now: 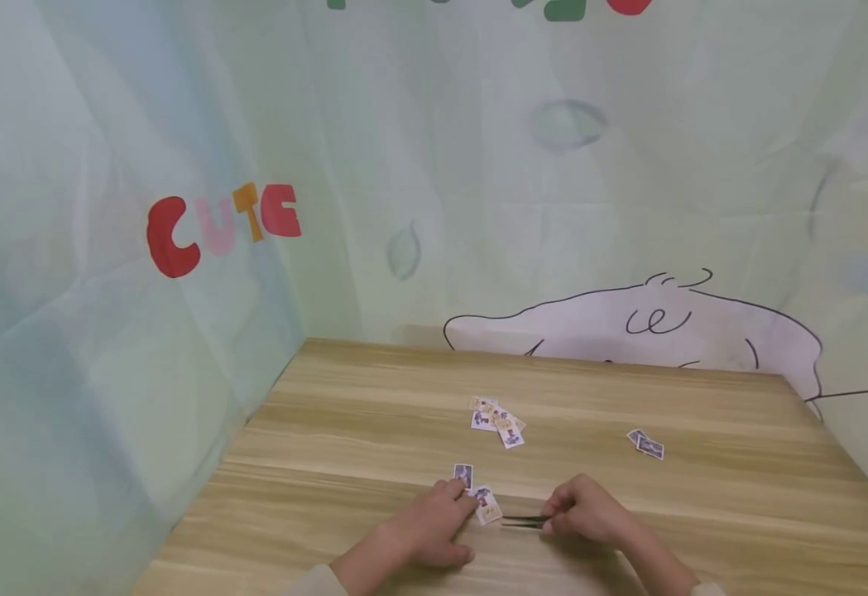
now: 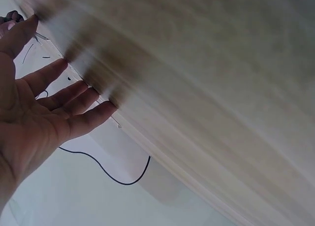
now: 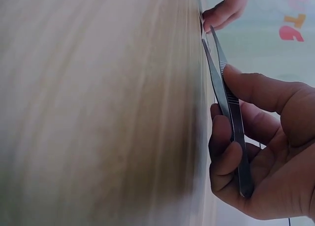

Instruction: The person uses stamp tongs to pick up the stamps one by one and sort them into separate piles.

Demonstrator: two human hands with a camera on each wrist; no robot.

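My right hand pinches a pair of dark metal tweezers between thumb and fingers. In the right wrist view the tweezers have their tips apart, with nothing between them. Their tips point left, close to the lower edge of a small printed card. My left hand rests its fingertips on the table beside that card, seemingly touching its left edge. Just above those fingers lies a dark-printed card, its lower part covered by them. In the left wrist view the left hand has extended, spread fingers.
A loose heap of overlapping printed cards lies farther back on the wooden table. To the right are two dark-printed cards, one partly over the other. Pale printed fabric stands along the table's back and sides.
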